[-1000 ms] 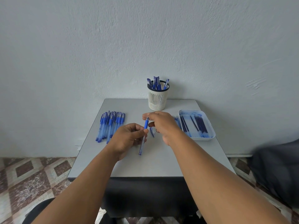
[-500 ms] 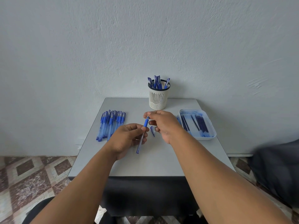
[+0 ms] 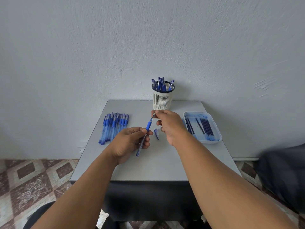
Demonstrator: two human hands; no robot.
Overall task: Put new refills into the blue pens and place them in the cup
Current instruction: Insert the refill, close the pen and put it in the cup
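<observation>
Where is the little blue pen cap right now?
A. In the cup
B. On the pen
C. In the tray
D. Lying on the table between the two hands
D: the cap lies flat on the table, between the left hand holding the pen and the right hand pinching its tip.
</observation>
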